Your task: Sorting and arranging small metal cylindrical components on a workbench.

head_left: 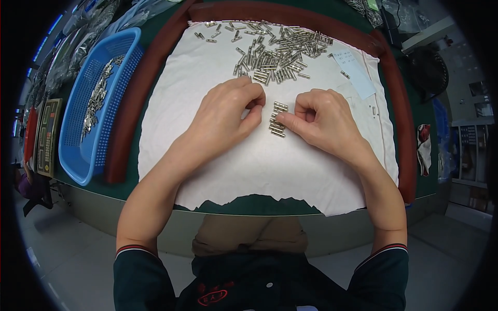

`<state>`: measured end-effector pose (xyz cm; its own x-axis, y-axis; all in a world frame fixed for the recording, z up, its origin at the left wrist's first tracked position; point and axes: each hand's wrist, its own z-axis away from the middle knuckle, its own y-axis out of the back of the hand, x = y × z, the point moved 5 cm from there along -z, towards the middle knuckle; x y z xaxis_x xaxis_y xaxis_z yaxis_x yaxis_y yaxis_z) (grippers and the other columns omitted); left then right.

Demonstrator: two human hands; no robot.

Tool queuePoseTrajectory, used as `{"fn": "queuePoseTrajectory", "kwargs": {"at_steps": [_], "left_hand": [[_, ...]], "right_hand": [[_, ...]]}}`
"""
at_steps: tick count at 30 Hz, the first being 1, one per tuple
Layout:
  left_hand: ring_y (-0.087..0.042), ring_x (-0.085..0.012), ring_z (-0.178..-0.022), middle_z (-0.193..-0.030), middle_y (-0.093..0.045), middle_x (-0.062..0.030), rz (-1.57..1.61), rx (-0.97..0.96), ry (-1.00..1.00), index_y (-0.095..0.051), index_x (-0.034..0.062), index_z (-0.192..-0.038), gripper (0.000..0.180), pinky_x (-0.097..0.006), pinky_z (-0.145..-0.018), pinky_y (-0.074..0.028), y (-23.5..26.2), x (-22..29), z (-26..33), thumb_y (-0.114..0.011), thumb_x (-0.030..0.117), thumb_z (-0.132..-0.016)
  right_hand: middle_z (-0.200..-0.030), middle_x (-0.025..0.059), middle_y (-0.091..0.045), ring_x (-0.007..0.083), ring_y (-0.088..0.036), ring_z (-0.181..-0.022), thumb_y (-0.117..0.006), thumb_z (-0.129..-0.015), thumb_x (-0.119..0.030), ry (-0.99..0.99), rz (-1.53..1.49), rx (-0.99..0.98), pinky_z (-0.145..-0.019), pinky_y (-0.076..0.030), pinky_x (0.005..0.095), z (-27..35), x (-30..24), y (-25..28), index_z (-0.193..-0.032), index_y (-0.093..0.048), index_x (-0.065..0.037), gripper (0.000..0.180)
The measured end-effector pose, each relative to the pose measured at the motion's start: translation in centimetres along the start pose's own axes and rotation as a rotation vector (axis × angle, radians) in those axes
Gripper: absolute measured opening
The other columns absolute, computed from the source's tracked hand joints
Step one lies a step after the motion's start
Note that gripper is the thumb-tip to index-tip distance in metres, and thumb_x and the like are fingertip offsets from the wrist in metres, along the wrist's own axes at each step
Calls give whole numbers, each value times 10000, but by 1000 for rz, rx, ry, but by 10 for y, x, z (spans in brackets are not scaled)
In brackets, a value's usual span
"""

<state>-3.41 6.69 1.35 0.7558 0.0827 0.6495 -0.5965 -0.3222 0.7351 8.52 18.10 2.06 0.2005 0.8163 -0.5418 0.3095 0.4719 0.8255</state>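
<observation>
Small silvery metal cylinders lie in a short row [277, 126] on a white cloth [233, 166]. My right hand [329, 119] is beside the row, its thumb tip resting on the cylinders. The other fingers of that hand curl inward, apart from the thumb. To the left of the row is my left hand [225, 109], closed, with thumb and forefinger curled close together. Anything between those fingertips is hidden from view. Just beyond my left fingers spreads a loose pile of the same metal cylinders [280, 52].
A reddish-brown padded border [127, 103] frames the cloth on the left, far and right sides. Left of it stands a blue plastic basket [104, 150] with metal pieces inside. A pale blue paper slip [358, 78] lies at the cloth's far right. A dark fan [428, 70] stands beyond.
</observation>
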Motion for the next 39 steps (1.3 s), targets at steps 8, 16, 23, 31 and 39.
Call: {"fn": "queuePoseTrajectory", "kwargs": {"at_steps": [8, 16, 23, 31, 39], "left_hand": [[-590, -331, -727, -768, -585, -143, 26, 79, -53, -598, -10, -793, 60, -424, -654, -459, -2, 1, -1, -598, 31, -750], [-609, -243, -744, -827, -587, -125, -38, 17, -30, -605, -27, -848, 70, -333, -652, -487, -2, 0, 0, -595, 22, -800], [-607, -252, -744, -825, -586, -129, -42, 20, -36, -602, -29, -846, 70, -337, -651, -486, -2, 1, 0, -593, 25, -801], [-603, -259, -747, -828, -588, -131, -64, 27, -48, -599, -27, -849, 71, -345, -657, -484, -3, 2, -1, -589, 25, -802], [-598, -257, -741, -826, -586, -129, -73, 33, -54, -590, -22, -843, 63, -347, -648, -478, -3, 1, 0, -592, 21, -797]], "right_hand": [[-516, 134, -570, 300, -551, -472, -704, -809, -298, -36, 14, 136, -492, -424, 390, -1, 10, 3, -603, -642, 5, 372], [-500, 120, -551, 299, -546, -473, -728, -771, -316, -4, 45, 97, -497, -425, 389, 0, 6, -1, -552, -584, -7, 405], [-511, 113, -562, 291, -563, -496, -732, -765, -321, -118, 9, 56, -498, -427, 389, -3, 11, 3, -559, -588, -14, 396], [-521, 99, -576, 277, -567, -510, -734, -769, -318, -69, 84, 191, -553, -416, 393, -3, 13, 0, -570, -615, -31, 369], [-526, 79, -584, 252, -564, -500, -751, -745, -314, -135, 6, 93, -527, -418, 365, -2, 7, 1, -573, -603, -41, 354]]}}
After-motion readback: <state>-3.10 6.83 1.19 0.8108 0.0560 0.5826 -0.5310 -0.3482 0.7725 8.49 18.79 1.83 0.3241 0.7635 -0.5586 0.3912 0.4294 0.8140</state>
